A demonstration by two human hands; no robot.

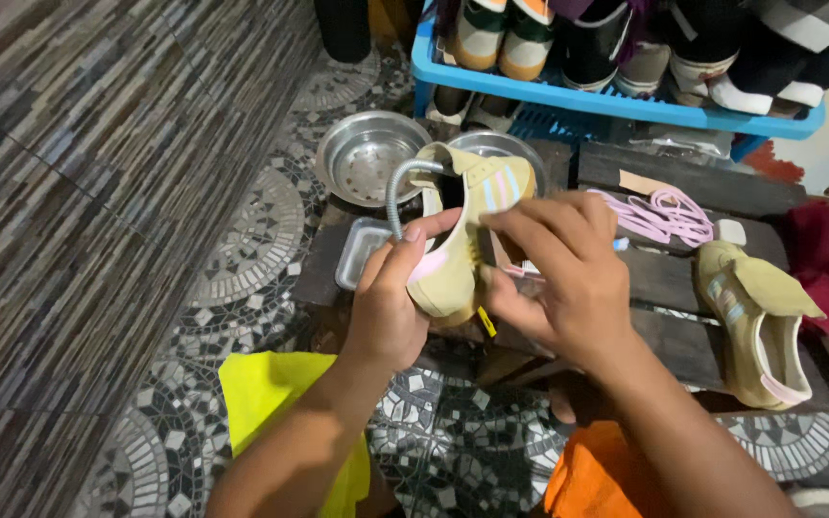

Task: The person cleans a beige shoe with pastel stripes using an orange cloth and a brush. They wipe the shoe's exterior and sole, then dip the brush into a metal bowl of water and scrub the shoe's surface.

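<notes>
Mid-clean, by the look of it: tan sneaker (458, 240) held up over the dark wooden crate (664, 278), between both hands. Left hand (388, 302) closed around the toe end, thumb pressing; right hand (558, 273) curled on the side, fingers gripping. Next move probably calls for a steady hold while turning. Flexible metal hose (397, 192) running into the opening, tip hidden. Small yellow piece (486, 321) under the sole, unclear.

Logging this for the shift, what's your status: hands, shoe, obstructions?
Left hand and right hand both grip tan shoe. Metal hose runs into it. Nothing obstructing.
</notes>
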